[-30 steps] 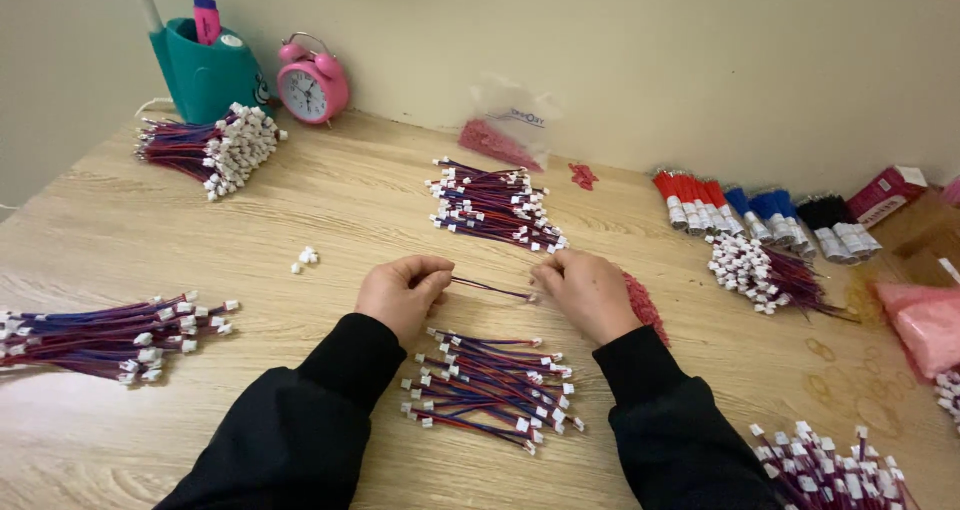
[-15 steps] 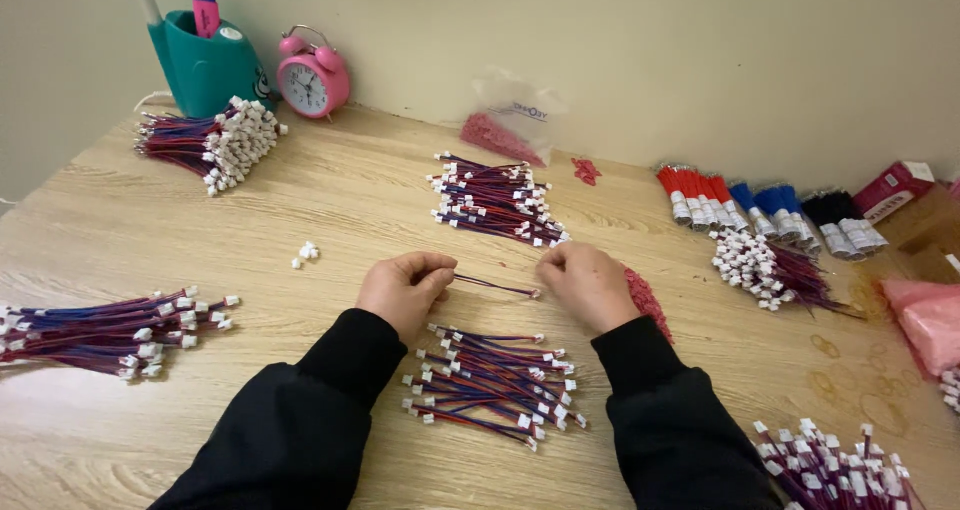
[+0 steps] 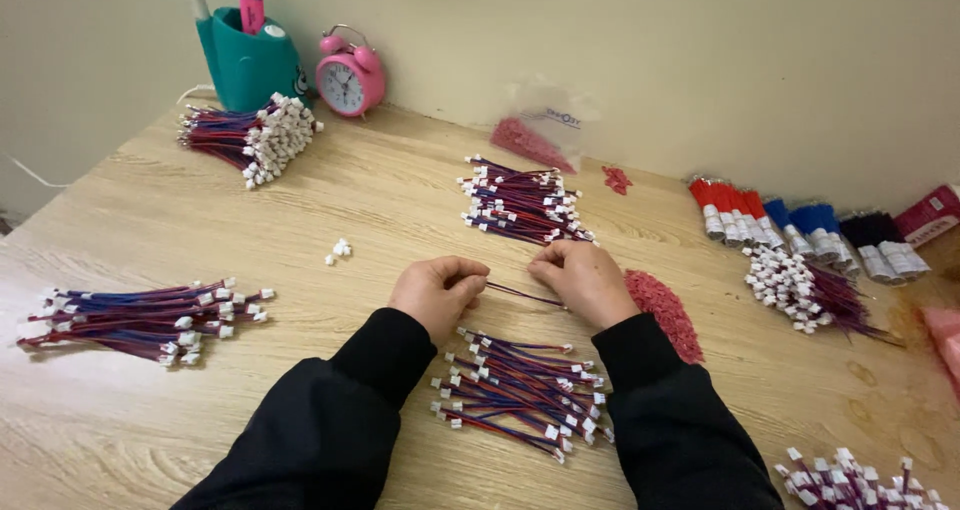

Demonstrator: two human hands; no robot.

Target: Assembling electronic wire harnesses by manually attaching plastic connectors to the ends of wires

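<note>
Red-and-blue wire [image 3: 525,295] stretches taut between the left hand [image 3: 437,292] and right hand [image 3: 585,280], fingers pinched on each end, above a wire pile [image 3: 520,390] on the worktop [image 3: 400,200].

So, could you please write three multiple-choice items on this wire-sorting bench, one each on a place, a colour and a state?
1. Where does the alarm clock stand?
A. at the wall beside the teal pen holder
B. between the sleeves
C. on the pink heap

2. What colour is that clock?
A. green
B. pink
C. black

3. What are the left hand and right hand doing?
A. lying flat and empty
B. lifting the clock
C. holding one thin wire stretched between them

Answers: 1 A, it stands against the wall by the holder; 2 B, its case is pink; 3 C, the wire spans both hands.
</note>
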